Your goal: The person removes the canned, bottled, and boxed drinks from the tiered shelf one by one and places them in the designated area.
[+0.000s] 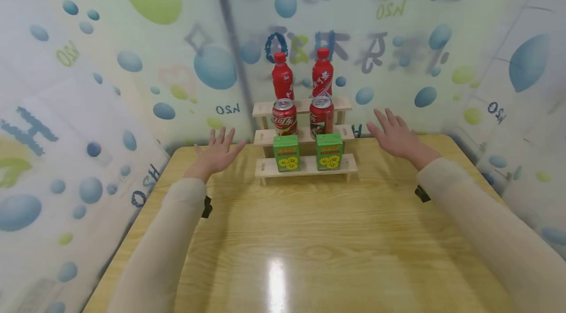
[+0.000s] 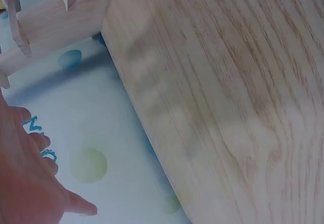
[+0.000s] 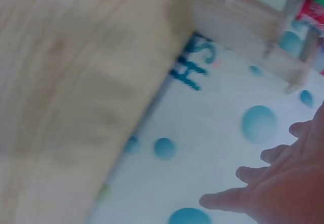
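Observation:
Both hands are raised over the far part of the table with fingers spread, holding nothing. My left hand [image 1: 217, 155] hovers left of a stepped wooden rack [image 1: 305, 170]; my right hand [image 1: 395, 138] is off to its right. On the rack's top step stand two red drink bottles, a left one [image 1: 283, 79] and a right one [image 1: 323, 77]. Two red cola cans, one left [image 1: 285, 119] and one right [image 1: 322, 121], occupy the middle step. Two green boxes with yellow flowers, the left box [image 1: 287, 155] and the right box [image 1: 329, 153], sit upright on the lowest step.
The wood-grain table [image 1: 300, 234] ends at a patterned curtain [image 1: 177, 57] with blue and green spots, which also hangs along both sides. A dark strap piece [image 1: 206, 207] shows under the left sleeve, another [image 1: 422, 194] under the right.

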`<state>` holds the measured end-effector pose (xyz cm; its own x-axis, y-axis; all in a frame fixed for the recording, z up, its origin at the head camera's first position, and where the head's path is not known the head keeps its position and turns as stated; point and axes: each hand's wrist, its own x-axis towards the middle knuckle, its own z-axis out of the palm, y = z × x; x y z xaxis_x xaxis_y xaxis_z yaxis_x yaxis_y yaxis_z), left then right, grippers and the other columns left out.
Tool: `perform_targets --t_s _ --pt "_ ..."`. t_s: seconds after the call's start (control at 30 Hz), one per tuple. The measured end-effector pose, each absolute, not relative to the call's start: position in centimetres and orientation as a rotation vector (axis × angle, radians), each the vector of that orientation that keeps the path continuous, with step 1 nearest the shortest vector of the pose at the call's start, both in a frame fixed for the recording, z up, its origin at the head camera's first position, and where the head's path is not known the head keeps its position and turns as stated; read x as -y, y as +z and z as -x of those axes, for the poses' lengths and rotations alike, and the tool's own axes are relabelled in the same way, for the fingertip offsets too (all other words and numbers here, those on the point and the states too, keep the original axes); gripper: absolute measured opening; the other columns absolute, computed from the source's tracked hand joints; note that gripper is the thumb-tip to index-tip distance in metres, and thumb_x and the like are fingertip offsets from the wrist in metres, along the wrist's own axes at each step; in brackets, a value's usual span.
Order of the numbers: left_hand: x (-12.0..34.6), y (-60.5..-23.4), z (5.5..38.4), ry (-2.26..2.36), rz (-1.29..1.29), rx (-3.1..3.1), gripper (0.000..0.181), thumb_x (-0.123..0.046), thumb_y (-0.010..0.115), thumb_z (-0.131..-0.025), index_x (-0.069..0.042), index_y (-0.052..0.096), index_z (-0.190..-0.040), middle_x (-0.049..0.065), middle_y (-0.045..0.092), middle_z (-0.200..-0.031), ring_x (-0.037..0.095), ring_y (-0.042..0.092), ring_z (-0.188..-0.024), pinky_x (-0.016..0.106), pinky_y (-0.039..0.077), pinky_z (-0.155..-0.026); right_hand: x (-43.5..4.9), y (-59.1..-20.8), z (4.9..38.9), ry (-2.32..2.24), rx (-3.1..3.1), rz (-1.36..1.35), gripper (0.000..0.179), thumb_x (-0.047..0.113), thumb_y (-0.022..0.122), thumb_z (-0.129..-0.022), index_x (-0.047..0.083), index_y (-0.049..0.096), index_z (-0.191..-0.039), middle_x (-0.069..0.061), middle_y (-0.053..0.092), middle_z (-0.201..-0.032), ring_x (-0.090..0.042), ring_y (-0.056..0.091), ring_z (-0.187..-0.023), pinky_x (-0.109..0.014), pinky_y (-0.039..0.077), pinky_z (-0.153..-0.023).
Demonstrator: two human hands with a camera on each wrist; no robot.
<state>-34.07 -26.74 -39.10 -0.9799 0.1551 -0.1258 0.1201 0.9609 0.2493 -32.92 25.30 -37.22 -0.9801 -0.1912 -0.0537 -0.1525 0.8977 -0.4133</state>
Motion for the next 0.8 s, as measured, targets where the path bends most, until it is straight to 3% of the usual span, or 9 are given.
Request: perform_targets --t_s 0.27,0.47,0.8 --pt "24.8 -39.8 33.3 0.421 -0.265 -2.861 0.100 -0.086 0.021 -0.100 -0.021 -0.002 -0.173 0.013 -0.008 -0.182 0.042 -0.014 -0.167 0.089 -0.005 -0.118 -22.1 -33.6 31.6 -0.883 -2.892 0.504 0.086 0.063 0.025 -0.112 0.008 -0.004 -0.172 -0.031 -0.009 -0.177 -0.057 -0.004 -0.162 -0.076 0.004 -0.128" --pt "23.7 -41.9 32.4 0.446 -0.259 -2.778 0.113 -0.094 0.026 -0.093 -0.021 -0.008 -0.172 0.013 -0.012 -0.181 0.041 -0.011 -0.167 0.088 -0.001 -0.120 -18.6 -33.2 30.1 -0.915 -2.823 0.556 0.091 0.064 0.037 -0.111 0.009 -0.003 -0.172 -0.026 -0.001 -0.179 -0.050 0.001 -0.166 -0.072 0.009 -0.131" --pt "21.2 -43.4 32.3 0.545 -0.232 -2.706 0.134 -0.097 0.050 -0.081 -0.017 -0.005 -0.173 0.023 -0.005 -0.179 0.051 0.000 -0.165 0.076 0.014 -0.128 -16.3 -34.6 29.7 -0.937 -2.743 0.504 0.105 0.067 0.050 -0.105 0.007 -0.003 -0.171 -0.027 0.008 -0.178 -0.049 0.014 -0.164 -0.068 0.020 -0.131"
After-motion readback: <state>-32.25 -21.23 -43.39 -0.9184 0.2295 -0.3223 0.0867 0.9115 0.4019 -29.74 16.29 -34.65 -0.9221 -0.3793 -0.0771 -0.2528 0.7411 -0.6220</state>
